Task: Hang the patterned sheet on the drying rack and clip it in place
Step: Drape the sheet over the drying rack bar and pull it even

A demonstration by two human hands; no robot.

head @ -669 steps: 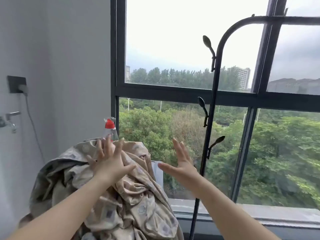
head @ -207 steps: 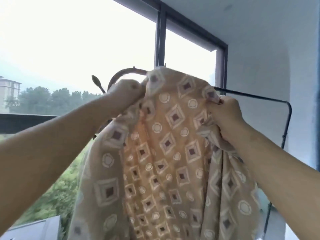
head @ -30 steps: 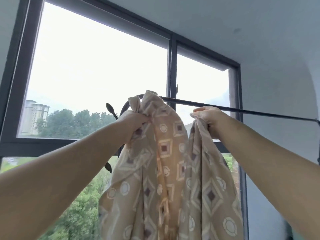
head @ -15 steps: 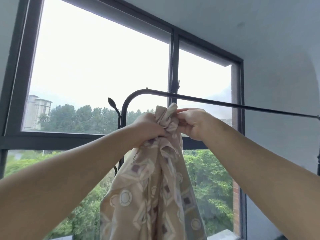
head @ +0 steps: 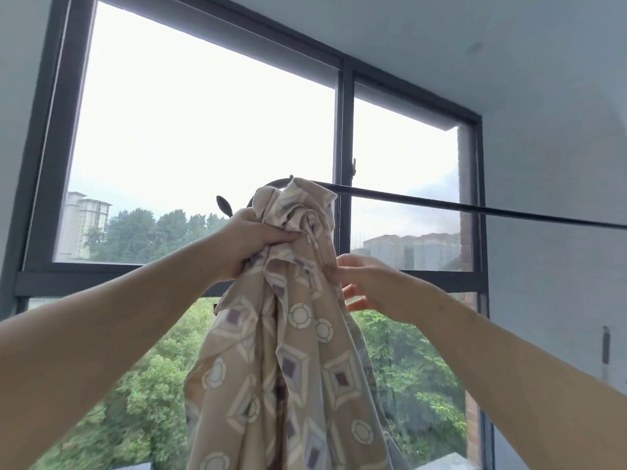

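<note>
Below bar (head: 475, 209), left hand (head: 252, 239) grips sheet (head: 288, 354), right hand (head: 371, 284) pinches edge

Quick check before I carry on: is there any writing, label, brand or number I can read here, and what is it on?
None can be read.
The sheet has only printed diamonds and circles, no letters.
The rack bar is plain.
The buildings outside show no signs.
The dark wall fitting is too small to tell.

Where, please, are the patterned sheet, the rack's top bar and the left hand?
patterned sheet (head: 288, 361): head view, on the hanging folds.
rack's top bar (head: 441, 202): head view, on its bare stretch.
left hand (head: 252, 240): head view, on its back.
</note>
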